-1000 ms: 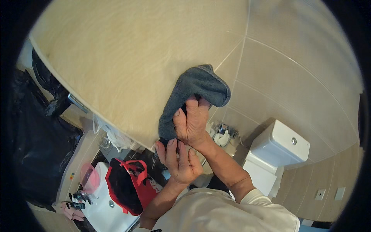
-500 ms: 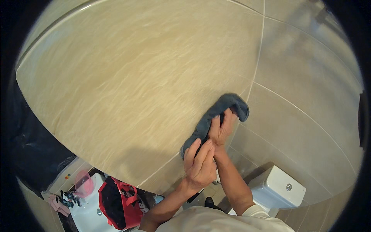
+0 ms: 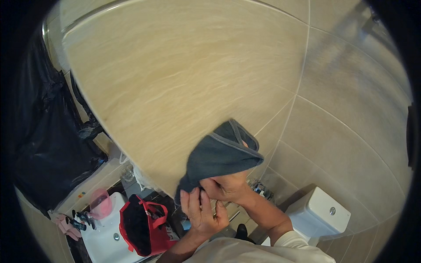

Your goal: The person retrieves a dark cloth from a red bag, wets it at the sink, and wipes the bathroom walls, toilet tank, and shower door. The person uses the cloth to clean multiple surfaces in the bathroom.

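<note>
A dark blue-grey cloth (image 3: pixel 219 151) with a lighter stitched edge is bunched and folded in front of a large beige streaked panel (image 3: pixel 175 79). My right hand (image 3: pixel 230 186) is closed on the cloth, which drapes over the fingers and hides most of them. Below and left of it, my left hand (image 3: pixel 204 214) pinches the cloth's hanging lower end between bent fingers. Whether the cloth touches the panel, I cannot tell.
Grey-beige tiled wall (image 3: pixel 346 92) meets the panel on the right. Lower right stands a white toilet cistern (image 3: pixel 326 210). At lower left are a white sink (image 3: pixel 98 239), a pink basin (image 3: pixel 101 204) and a red bag (image 3: pixel 158 236). Black plastic sheeting (image 3: pixel 48 131) hangs at left.
Both hands have come down and left with the cloth, which has gone from a long roll to a wider folded shape. The view has shifted, showing more black sheeting at left.
</note>
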A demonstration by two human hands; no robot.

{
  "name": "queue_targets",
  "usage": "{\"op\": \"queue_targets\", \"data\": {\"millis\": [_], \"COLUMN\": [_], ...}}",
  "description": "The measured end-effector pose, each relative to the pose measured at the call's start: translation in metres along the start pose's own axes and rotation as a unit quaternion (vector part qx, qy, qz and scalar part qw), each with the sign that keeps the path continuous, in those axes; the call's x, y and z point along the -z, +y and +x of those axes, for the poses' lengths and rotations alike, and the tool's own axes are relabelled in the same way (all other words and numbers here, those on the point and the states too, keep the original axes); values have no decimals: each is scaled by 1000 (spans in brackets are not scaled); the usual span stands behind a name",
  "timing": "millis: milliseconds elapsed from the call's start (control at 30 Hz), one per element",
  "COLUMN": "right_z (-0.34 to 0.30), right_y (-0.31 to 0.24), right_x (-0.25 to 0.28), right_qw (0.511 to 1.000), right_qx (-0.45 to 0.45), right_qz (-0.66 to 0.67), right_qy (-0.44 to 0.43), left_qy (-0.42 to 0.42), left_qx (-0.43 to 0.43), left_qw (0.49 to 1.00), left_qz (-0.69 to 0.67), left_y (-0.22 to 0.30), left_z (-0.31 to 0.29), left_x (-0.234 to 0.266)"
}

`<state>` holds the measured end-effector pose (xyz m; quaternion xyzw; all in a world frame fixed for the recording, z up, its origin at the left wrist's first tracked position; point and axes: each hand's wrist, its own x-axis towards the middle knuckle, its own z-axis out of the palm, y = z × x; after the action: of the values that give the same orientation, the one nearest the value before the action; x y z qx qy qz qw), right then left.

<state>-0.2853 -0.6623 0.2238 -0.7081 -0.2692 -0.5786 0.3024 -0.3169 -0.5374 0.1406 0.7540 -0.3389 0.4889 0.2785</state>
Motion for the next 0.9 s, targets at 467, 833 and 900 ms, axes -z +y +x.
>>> {"op": "queue_targets", "data": {"millis": [467,833,900], "right_z": [81,93,86], "right_y": [22,184,211], "right_x": [3,105,130], "right_qw": [995,957,948], "right_qx": [53,3,-61], "right_qz": [-43,-207,-249], "right_qy": [67,204,187], "left_qy": [68,56,47], "left_qx": [-34,-109,-126], "left_qw": [997,992,990], "left_qz": [-5,-15,-44], "left_y": [17,71,83], "left_z": [103,182,192], "left_x": [3,-131,-157]}}
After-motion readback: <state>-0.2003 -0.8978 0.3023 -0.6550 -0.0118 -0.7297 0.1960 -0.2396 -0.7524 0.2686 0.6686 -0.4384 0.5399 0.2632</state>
